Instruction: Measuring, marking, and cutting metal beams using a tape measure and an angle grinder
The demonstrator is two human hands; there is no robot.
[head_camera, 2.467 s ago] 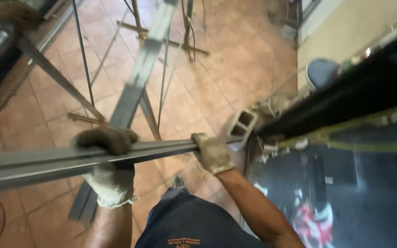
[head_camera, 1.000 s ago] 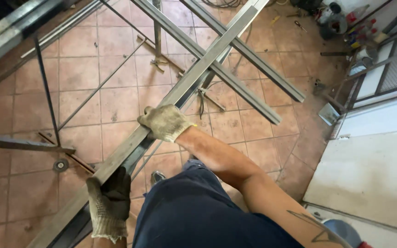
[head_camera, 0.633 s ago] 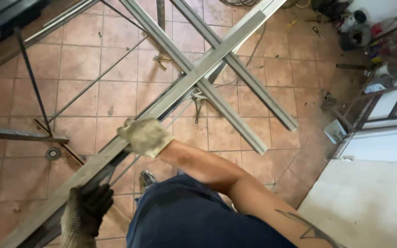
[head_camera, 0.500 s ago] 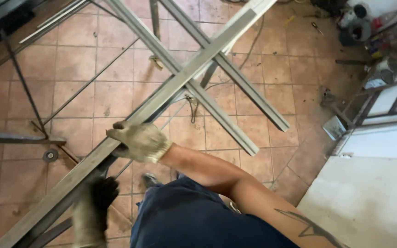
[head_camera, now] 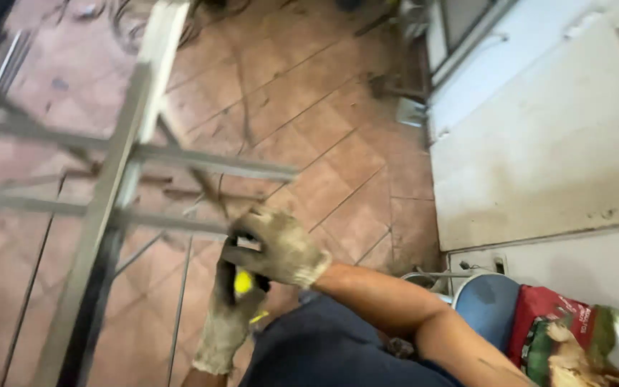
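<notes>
Both my hands wear dirty work gloves and meet in front of my body. My left hand (head_camera: 225,326) comes up from below and is closed around a small yellow object (head_camera: 243,282); the blur hides what it is. My right hand (head_camera: 282,248) curls over the top of the same object, fingers closed. A long grey metal bar (head_camera: 112,193) runs up the left side of the view, away from both hands. It crosses thinner metal bars (head_camera: 209,163) of a frame standing on the tiled floor.
Reddish floor tiles (head_camera: 338,158) stretch ahead. A white wall and step (head_camera: 539,150) fill the right. By my right elbow are a blue round stool (head_camera: 488,301) and a red and green bag (head_camera: 560,340). Small clutter lies at the far wall.
Both hands have let go of the long metal bar and come together on a small yellow object. My view has swung right toward the white wall.
</notes>
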